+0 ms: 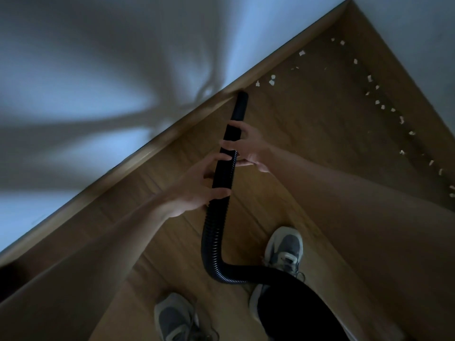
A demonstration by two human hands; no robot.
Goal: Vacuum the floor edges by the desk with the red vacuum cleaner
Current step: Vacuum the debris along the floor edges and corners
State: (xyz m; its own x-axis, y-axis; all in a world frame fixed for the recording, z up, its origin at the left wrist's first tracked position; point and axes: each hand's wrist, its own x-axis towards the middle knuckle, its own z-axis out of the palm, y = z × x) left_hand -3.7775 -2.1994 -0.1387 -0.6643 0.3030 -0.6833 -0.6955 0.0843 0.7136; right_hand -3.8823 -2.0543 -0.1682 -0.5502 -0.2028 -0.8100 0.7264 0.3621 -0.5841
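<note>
Two-handed edge pass is judged under way on floor. Skirting is met by hose at nozzle tip, approx. 12 o'clock of hands. Right hand is clamped round nozzle, left hand round ribbed hose at its 6 o'clock. Next: tip must be slid to scraps, 1 o'clock.

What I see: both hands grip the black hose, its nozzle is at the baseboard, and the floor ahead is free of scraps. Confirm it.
Wrong on the scraps: the head view shows white scraps scattered on the floor ahead of the nozzle. The rest stands: left hand and right hand grip the black hose, its nozzle at the baseboard.
</note>
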